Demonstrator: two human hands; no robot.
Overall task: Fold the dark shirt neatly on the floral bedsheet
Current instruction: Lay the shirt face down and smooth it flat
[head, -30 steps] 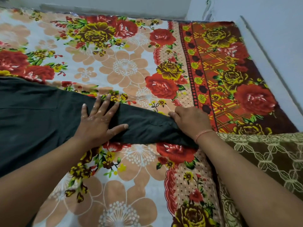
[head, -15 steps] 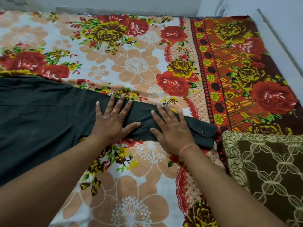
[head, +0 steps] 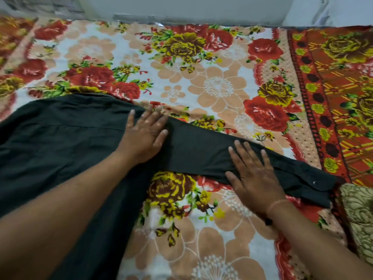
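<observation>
Fingers [head: 131, 120] spread flat: left hand [head: 144, 136] at shoulder, right hand [head: 254, 174] near cuff [head: 311, 185]. One dark green fabric shirt [head: 60, 150], sleeve [head: 198, 151] outstretched, smooth, on red-floral bedsheet [head: 220, 87].

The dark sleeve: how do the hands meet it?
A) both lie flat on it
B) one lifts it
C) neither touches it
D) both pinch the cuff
A: the left hand and the right hand press on the sleeve with straight fingers, and it lies on the bedsheet.

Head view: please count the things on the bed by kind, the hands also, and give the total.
Dark cloth shirt: 1
Red and peach floral bedsheet: 1
Olive patterned cushion: 1
Bare hands: 2 (left hand, right hand)
Total: 5
</observation>
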